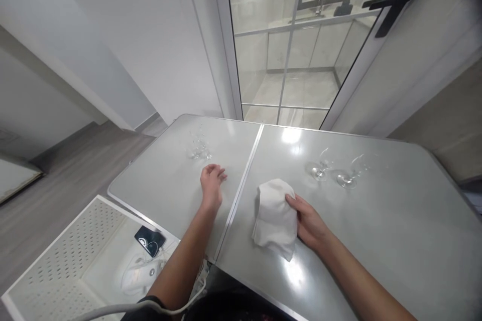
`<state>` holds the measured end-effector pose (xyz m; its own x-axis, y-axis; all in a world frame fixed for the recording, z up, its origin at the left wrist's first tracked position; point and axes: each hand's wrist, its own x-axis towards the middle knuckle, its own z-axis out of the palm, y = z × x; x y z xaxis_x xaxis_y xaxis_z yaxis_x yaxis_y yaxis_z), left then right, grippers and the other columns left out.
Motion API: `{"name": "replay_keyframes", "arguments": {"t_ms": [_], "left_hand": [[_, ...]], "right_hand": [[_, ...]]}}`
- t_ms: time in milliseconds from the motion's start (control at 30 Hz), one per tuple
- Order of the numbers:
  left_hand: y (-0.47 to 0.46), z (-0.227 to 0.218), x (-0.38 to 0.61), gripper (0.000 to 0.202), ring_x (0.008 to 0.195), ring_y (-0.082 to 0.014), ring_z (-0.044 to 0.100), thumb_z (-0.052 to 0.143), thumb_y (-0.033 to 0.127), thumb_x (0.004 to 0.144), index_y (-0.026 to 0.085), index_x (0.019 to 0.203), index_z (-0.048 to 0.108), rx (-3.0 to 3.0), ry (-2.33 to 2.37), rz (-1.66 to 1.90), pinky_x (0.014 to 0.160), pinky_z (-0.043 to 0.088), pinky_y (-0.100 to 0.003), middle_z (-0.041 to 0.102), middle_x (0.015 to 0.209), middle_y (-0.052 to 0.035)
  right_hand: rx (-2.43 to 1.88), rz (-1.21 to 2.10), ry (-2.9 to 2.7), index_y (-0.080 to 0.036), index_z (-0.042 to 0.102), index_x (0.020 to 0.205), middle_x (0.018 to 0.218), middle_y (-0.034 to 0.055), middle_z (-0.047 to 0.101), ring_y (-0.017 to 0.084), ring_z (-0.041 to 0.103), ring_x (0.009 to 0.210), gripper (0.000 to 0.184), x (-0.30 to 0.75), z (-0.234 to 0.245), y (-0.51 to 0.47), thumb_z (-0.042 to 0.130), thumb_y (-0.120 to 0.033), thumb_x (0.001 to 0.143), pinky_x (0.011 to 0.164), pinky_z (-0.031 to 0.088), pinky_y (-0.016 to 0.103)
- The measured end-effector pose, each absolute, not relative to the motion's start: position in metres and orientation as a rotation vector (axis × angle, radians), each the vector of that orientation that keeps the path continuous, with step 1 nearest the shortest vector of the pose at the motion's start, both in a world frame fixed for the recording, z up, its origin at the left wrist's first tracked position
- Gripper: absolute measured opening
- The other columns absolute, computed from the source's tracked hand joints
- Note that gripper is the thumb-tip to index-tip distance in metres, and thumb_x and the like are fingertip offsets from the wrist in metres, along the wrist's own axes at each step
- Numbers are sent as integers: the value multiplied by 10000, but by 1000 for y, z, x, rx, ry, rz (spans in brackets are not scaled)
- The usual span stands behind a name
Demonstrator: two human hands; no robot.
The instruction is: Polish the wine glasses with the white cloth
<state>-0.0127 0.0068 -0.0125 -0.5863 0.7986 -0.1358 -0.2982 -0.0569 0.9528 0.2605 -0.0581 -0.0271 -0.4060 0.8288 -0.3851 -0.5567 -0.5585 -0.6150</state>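
While your right hand [311, 223] grips a folded white cloth [276, 218] by its right edge, thumb on top and the other fingers tucked behind, your left hand [213, 180] is released, its fingers loosely bent above the left panel of the grey folding table [399, 241]. The cloth is over the right panel, just beside the metal seam [241, 188] that divides the two halves, its lower corner pointing toward you; you cannot tell from this angle whether it rests on the surface or hangs slightly above it.

Just beyond your left fingertips stands a cluster of clear glassware [201, 153], too faint to count or make out in shape. Past your right hand, on the right panel, you have two clear stemmed glasses near each other: the left one [319, 174] and the right one [346, 180], their round bases on the tabletop.

To the left of your left forearm, a white perforated rack [71, 241] adjoins the table, bearing a dark smartphone [149, 239] and a white device [138, 277]. Ahead of you, a glazed door [259, 55] with a black handle [401, 2] faces the table's far edge.
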Motion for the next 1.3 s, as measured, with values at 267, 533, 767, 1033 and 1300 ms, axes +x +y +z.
{"name": "replay_keyframes", "arguments": {"t_ms": [267, 533, 767, 1033, 1300], "left_hand": [[43, -10, -61, 232, 991, -206, 767, 715, 129, 890, 204, 1037, 552, 525, 1270, 1830, 955, 591, -367, 580, 1125, -46], [74, -21, -62, 284, 1143, -231, 731, 745, 212, 908, 235, 1106, 543, 569, 1116, 1874, 1123, 508, -436, 587, 1101, -29], [60, -11, -31, 461, 1111, -193, 721, 767, 402, 893, 272, 1277, 547, 833, 1138, 1829, 1159, 476, -427, 599, 1133, -41], [3, -23, 45, 632, 935, -200, 714, 855, 424, 784, 312, 1357, 612, 1537, 1278, 1497, 921, 589, -384, 694, 1256, -73], [-13, -24, 52, 430, 881, -272, 659, 903, 416, 726, 307, 1124, 783, 1951, 1201, 1446, 943, 494, -429, 785, 1127, -102]], "right_hand": [[-847, 2042, -557, -195, 711, 1188, 1103, 89, 798, 282, 750, 1021, 347, 261, -30, -56, 777, -356, 888, 856, 595, 360], [-815, 2042, -550, -189, 720, 1202, 1074, 98, 801, 289, 750, 1006, 350, 263, -34, -57, 763, -360, 899, 868, 586, 377], [-834, 2013, -546, -193, 716, 1220, 1076, 89, 801, 296, 743, 1030, 383, 262, -34, -58, 788, -329, 869, 877, 584, 386], [-877, 1505, -520, -265, 651, 1305, 1259, 74, 746, 291, 666, 1203, 449, 258, -26, -55, 734, -432, 897, 1047, 518, 455], [-1053, 1180, -1158, -279, 544, 1406, 1324, 94, 675, 282, 581, 1296, 456, 257, -26, -70, 621, -457, 993, 1161, 405, 474]]}}
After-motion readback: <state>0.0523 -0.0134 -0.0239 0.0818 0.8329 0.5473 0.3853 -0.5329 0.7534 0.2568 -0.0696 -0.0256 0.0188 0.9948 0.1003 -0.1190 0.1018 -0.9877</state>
